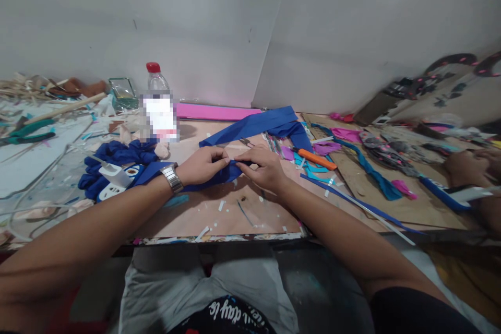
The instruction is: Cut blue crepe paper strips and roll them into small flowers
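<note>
Between my two hands runs a strip of blue fabric (213,180), just above the table. My left hand (203,167), with a metal watch on its wrist, pinches the strip between thumb and fingers. Close beside it on the right, my right hand (264,167) pinches the same strip near its end. More blue fabric (254,124) lies folded behind the hands. A gathered dark blue bundle (113,159) lies to the left, by a white plug adapter (117,178). Small scissors or snips, partly hidden, lie just beyond my right hand.
A red-capped bottle (153,68) stands at the back near a pink strip (219,111). An orange-handled cutter (317,159) lies among scraps on the right. Green-handled pliers (33,131) lie at far left. Another person's hands (469,167) are at the right edge.
</note>
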`<state>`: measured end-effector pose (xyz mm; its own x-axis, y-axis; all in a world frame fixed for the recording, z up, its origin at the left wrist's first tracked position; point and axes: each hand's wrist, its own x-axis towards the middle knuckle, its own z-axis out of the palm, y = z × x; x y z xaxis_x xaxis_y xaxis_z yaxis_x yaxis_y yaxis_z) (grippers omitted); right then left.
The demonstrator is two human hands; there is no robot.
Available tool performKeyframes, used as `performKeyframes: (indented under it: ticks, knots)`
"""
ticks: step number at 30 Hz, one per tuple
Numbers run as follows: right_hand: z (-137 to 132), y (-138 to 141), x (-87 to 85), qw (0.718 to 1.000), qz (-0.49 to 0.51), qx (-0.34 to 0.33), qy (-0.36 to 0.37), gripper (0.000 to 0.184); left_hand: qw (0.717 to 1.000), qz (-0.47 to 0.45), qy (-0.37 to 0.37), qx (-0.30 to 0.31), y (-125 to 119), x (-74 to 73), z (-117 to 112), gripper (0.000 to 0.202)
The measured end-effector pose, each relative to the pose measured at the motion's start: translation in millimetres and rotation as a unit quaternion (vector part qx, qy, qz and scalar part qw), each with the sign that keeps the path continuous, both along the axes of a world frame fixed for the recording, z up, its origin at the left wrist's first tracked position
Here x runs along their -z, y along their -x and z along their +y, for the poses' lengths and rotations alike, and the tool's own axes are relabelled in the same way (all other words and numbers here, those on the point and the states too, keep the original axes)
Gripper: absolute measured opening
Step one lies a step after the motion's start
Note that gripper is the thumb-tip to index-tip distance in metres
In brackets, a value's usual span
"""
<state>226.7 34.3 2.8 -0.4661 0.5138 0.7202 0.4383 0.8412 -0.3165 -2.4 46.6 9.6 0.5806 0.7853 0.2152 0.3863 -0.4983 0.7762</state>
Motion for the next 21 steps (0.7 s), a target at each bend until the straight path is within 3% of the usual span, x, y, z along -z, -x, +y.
performKeyframes:
  ticks: [7, 21]
  knots:
    - [-1.0, -0.2, -1.0, 1.0, -0.012, -0.002, 0.008, 0.009, 1.0, -0.026, 0.012, 0.007, -1.7, 1.2, -2.1, 0.03]
    - [-2.8, 0.4, -3.1, 0.999, -0.036, 0.008, 0.022, 0.008, 0.999, -0.007, -0.047, -0.003, -2.7, -1.3, -6.5, 0.029]
